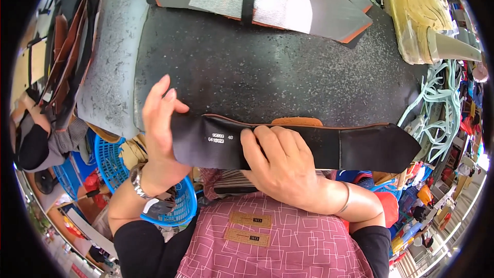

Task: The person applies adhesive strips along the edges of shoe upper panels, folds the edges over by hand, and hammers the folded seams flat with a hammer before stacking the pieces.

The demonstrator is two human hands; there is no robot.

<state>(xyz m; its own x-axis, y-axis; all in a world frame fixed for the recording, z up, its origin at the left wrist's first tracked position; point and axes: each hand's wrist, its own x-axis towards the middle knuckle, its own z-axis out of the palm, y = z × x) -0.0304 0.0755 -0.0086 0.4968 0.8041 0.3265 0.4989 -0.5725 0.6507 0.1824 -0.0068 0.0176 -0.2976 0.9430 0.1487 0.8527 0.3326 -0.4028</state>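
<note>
A long black leather piece with a pointed right end and white stamped marks lies along the near edge of the dark work surface. My right hand rests across its middle, fingers curled over it and gripping. At its left end is my left hand, the palm against the leather. Its fingers stretch up and apart, with nothing between them. A rounded tan edge shows just behind the leather piece, partly hidden by it.
Grey pieces with orange edges are stacked at the back, a black strip on them. A yellowish wrapped brush-like tool and pale green straps sit right. Blue baskets stand low left. Another person is at far left.
</note>
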